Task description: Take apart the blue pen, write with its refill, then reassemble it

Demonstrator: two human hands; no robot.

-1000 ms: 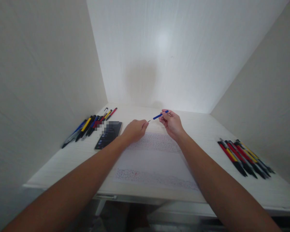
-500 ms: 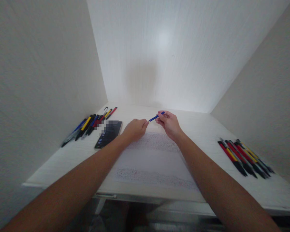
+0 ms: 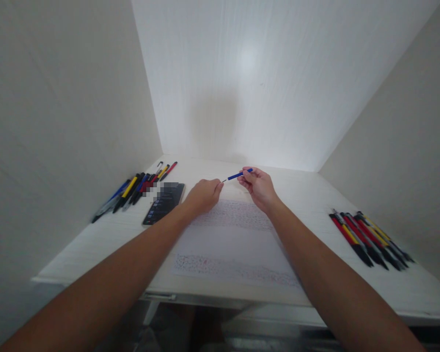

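Observation:
My right hand (image 3: 261, 189) pinches a blue pen barrel (image 3: 235, 175) between thumb and fingers, tilted up to the right above the desk. Closed fingers of my left hand (image 3: 206, 194) hold a thin dark rod (image 3: 224, 181), perhaps the pen's refill. Most of that rod is hidden. It points at the barrel's lower left end, where a small pale bit shows; whether the two are joined I cannot tell. Beneath both hands lies a sheet of paper (image 3: 229, 242) covered with bands of handwriting and small coloured marks.
A phone (image 3: 168, 200) lies left of the paper, its screen partly blurred out. Several pens (image 3: 130, 190) line the left wall. Another group of red, yellow and black pens (image 3: 366, 239) lies at the right. Panels enclose the white desk (image 3: 304, 205) on three sides.
The blue barrel has shifted slightly right with my right hand, away from my left fingers. A gap with the thin dark rod now shows between them.

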